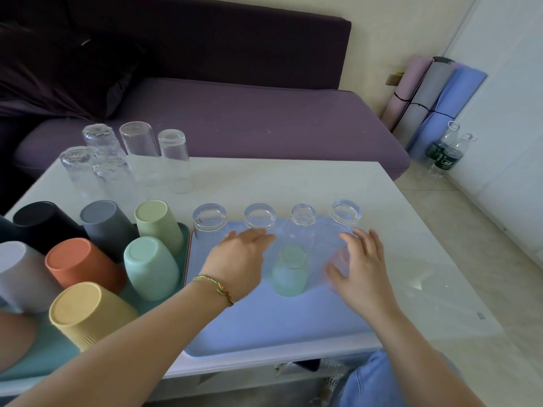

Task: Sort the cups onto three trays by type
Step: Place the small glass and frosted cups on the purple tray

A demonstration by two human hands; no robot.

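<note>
Four inverted clear glass cups (260, 215) line blue plastic tray (264, 324) far edge; frosted green glass cup (290, 271) mid-tray. Left hand (238, 259) and right hand (363, 271) hover open-fingered. Teal tray (35, 362) at left holds coloured plastic cups (151, 267).

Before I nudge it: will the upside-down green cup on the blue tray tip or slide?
The green cup probably slides rather than tips: it stands rim-down and squat on the smooth blue tray. It looks like frosted glass, so likely breakable.
</note>
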